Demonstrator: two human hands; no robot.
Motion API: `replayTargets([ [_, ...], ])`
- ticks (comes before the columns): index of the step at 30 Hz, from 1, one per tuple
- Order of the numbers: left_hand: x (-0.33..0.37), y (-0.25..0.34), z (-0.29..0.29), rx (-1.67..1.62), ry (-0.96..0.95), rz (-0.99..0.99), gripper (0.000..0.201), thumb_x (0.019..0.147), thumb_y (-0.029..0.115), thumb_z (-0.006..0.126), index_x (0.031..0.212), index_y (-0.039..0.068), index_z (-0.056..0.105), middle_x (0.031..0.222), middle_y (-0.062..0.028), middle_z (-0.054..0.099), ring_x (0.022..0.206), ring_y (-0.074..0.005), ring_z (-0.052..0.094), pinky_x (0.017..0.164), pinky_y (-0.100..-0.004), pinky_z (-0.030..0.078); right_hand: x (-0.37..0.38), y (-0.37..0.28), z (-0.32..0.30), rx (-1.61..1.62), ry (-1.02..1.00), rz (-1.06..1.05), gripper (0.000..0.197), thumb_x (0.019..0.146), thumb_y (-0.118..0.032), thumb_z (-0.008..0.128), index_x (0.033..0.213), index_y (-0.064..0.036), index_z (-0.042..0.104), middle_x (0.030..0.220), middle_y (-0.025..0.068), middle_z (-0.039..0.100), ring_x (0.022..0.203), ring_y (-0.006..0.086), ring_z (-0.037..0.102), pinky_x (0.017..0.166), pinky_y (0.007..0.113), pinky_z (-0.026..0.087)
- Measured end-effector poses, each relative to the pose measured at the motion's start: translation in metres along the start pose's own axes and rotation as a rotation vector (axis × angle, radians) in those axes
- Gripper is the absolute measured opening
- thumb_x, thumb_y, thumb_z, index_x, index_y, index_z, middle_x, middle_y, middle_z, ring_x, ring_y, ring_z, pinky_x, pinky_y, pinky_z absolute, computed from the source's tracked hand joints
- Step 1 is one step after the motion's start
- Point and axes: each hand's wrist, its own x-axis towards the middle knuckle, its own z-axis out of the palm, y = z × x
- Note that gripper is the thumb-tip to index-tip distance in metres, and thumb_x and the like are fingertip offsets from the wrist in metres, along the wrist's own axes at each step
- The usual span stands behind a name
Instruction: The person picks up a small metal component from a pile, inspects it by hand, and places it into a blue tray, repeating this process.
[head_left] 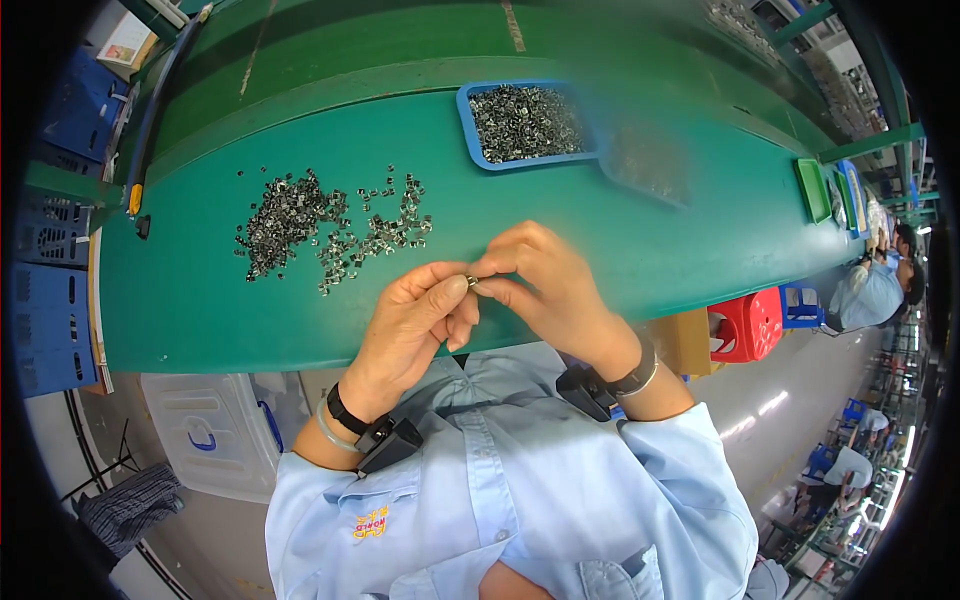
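Observation:
A small shiny metal part (472, 282) is pinched between the fingertips of both hands, just above the near edge of the green table. My left hand (415, 318) grips it with thumb and forefinger, the other fingers curled. From the other side, my right hand (540, 285) closes thumb and fingers on the same part. Its exact shape is mostly hidden by the fingertips. Beyond my left hand lies a dark heap of small metal parts (285, 222), with a looser scatter of shiny parts (385, 235) to its right.
A blue tray (470, 135) full of similar small parts stands at the back, right of the middle. Green trays (813, 190) sit at the table's right end. Below the table are a red stool (755, 325) and a clear plastic box (215, 430). Co-workers sit at the far right.

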Motion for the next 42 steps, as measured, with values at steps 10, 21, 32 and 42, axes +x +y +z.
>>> replayTargets([
  [10, -0.003, 0.001, 0.004, 0.128, 0.103, 0.078, 0.019, 0.092, 0.019, 0.058, 0.1, 0.002, 0.058, 0.078, -0.006, 0.063, 0.058, -0.0094, 0.054, 0.048, -0.022, 0.042, 0.011, 0.006, -0.001, 0.035, -0.085, -0.049, 0.018, 0.076, -0.007, 0.069, 0.092, -0.0091, 0.065, 0.088, 0.0043, 0.059, 0.084, 0.0221, 0.058, 0.071, 0.032, 0.048],
  [21, -0.007, 0.003, 0.009, 0.035, 0.105, 0.075, 0.015, 0.091, 0.016, 0.059, 0.097, 0.003, 0.058, 0.077, -0.0048, 0.062, 0.058, -0.009, 0.054, 0.048, -0.0212, 0.042, 0.007, 0.012, 0.004, 0.247, -0.101, 0.05, 0.015, 0.078, -0.006, 0.068, 0.093, -0.008, 0.067, 0.09, 0.0048, 0.061, 0.086, 0.0196, 0.059, 0.072, 0.031, 0.049],
  [32, -0.005, 0.0, 0.008, 0.115, 0.111, 0.142, 0.012, 0.09, 0.016, 0.061, 0.09, 0.005, 0.057, 0.072, -0.0043, 0.062, 0.058, -0.0098, 0.056, 0.049, -0.0208, 0.042, 0.003, 0.009, 0.007, 0.343, -0.052, 0.083, 0.012, 0.081, -0.007, 0.067, 0.093, -0.0072, 0.067, 0.089, 0.0047, 0.062, 0.085, 0.0178, 0.059, 0.071, 0.029, 0.049],
  [42, -0.004, 0.001, 0.01, 0.141, 0.086, 0.179, 0.012, 0.09, 0.017, 0.06, 0.087, 0.006, 0.056, 0.07, -0.004, 0.062, 0.058, -0.0105, 0.058, 0.05, -0.0207, 0.042, -0.005, 0.007, 0.014, 0.487, -0.034, 0.211, 0.014, 0.082, -0.007, 0.066, 0.096, -0.0066, 0.066, 0.089, 0.0043, 0.062, 0.084, 0.0163, 0.059, 0.072, 0.027, 0.049],
])
